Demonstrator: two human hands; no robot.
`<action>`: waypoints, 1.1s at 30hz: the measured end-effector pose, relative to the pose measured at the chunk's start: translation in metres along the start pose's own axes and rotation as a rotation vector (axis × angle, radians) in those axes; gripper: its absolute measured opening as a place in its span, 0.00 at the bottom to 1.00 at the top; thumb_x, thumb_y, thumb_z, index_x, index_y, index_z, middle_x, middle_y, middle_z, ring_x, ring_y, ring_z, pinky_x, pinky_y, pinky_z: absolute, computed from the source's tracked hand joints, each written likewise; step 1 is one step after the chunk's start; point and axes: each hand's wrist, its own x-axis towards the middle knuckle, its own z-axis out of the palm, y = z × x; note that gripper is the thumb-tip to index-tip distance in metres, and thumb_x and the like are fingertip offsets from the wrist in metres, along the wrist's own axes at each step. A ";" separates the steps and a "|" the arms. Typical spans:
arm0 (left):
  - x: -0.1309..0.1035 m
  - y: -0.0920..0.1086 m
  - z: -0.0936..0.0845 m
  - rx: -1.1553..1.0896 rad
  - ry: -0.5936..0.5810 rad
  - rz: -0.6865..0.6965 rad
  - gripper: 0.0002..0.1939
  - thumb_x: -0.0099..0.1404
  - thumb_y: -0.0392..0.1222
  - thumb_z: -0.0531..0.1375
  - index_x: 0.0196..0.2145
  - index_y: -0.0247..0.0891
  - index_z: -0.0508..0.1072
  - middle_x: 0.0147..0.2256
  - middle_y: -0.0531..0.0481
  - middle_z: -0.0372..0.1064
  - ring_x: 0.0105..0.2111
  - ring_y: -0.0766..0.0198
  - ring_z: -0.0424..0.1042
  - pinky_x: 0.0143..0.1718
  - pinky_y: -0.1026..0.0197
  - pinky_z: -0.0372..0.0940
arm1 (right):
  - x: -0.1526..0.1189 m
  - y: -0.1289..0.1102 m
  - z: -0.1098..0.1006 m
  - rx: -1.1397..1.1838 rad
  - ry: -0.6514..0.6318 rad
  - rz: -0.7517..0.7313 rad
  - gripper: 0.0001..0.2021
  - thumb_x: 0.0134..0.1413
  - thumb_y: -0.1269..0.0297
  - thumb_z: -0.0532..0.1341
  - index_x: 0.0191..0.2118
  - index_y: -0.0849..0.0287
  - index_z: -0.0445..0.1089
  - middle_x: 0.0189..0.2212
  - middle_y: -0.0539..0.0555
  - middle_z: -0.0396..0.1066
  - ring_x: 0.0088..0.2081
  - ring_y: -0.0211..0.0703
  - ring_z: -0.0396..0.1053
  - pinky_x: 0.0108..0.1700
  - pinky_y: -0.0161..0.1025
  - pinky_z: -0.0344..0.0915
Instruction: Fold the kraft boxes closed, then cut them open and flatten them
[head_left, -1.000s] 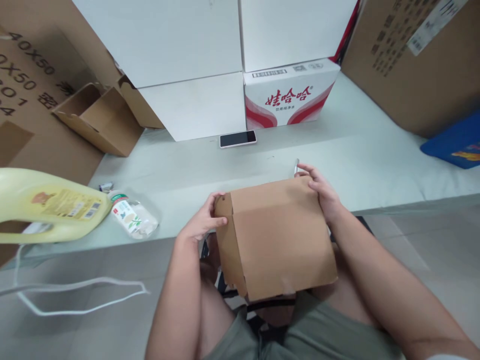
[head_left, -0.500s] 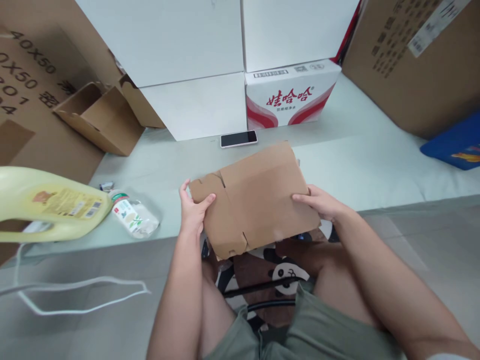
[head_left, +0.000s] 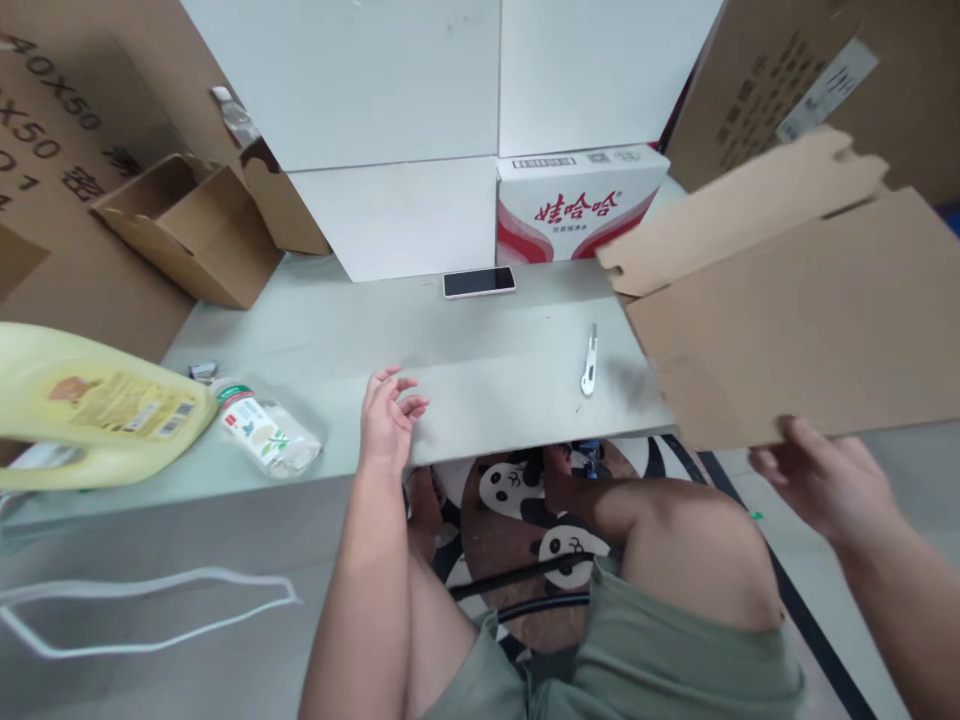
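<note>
Swung from the centre of the frame to its right side, the flattened brown cardboard box point(head_left: 810, 320) is now gripped at its lower edge by the bare right hand point(head_left: 832, 485). Having let go, the bare left hand point(head_left: 388, 415) hovers at centre, fingers loosely curled and apart. Right of centre, a slim white utility knife point(head_left: 589, 372) lies on the pale green tabletop point(head_left: 517, 370), below a black-screened, pale-rimmed phone point(head_left: 479, 283) at upper centre.
</note>
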 end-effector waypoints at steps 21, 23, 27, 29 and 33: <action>0.000 0.008 -0.009 -0.006 -0.053 0.076 0.14 0.41 0.37 0.65 0.26 0.38 0.66 0.29 0.58 0.68 0.23 0.74 0.68 0.29 0.68 0.61 | 0.113 -0.042 0.136 -0.613 -0.359 -0.138 0.19 0.56 0.58 0.62 0.52 0.55 0.67 0.42 0.59 0.76 0.39 0.48 0.77 0.43 0.46 0.76; -0.002 0.012 -0.015 -0.010 -0.062 0.095 0.13 0.42 0.36 0.66 0.25 0.37 0.65 0.30 0.57 0.68 0.23 0.75 0.67 0.29 0.68 0.60 | 0.100 -0.032 0.159 -0.900 -0.421 -0.192 0.26 0.54 0.53 0.63 0.57 0.59 0.66 0.42 0.62 0.76 0.41 0.54 0.77 0.45 0.48 0.73; -0.006 0.020 -0.032 -0.046 -0.074 0.122 0.12 0.44 0.36 0.66 0.24 0.37 0.65 0.31 0.57 0.67 0.24 0.75 0.67 0.30 0.67 0.59 | 0.088 -0.031 0.190 -1.116 -0.400 -0.253 0.38 0.43 0.62 0.67 0.63 0.63 0.63 0.35 0.63 0.77 0.44 0.63 0.75 0.47 0.52 0.68; -0.007 0.023 -0.043 -0.080 -0.066 0.133 0.11 0.45 0.37 0.66 0.24 0.37 0.65 0.31 0.57 0.67 0.24 0.74 0.67 0.30 0.66 0.59 | 0.083 -0.039 0.198 -1.162 -0.402 -0.257 0.37 0.40 0.66 0.65 0.61 0.63 0.64 0.32 0.60 0.77 0.41 0.62 0.76 0.45 0.51 0.68; -0.009 0.027 -0.065 -0.116 -0.055 0.150 0.09 0.46 0.36 0.64 0.24 0.38 0.65 0.29 0.57 0.66 0.24 0.73 0.66 0.31 0.66 0.59 | 0.067 -0.059 0.218 -0.961 -0.551 -0.256 0.20 0.42 0.62 0.60 0.45 0.56 0.70 0.31 0.57 0.76 0.35 0.54 0.75 0.38 0.46 0.69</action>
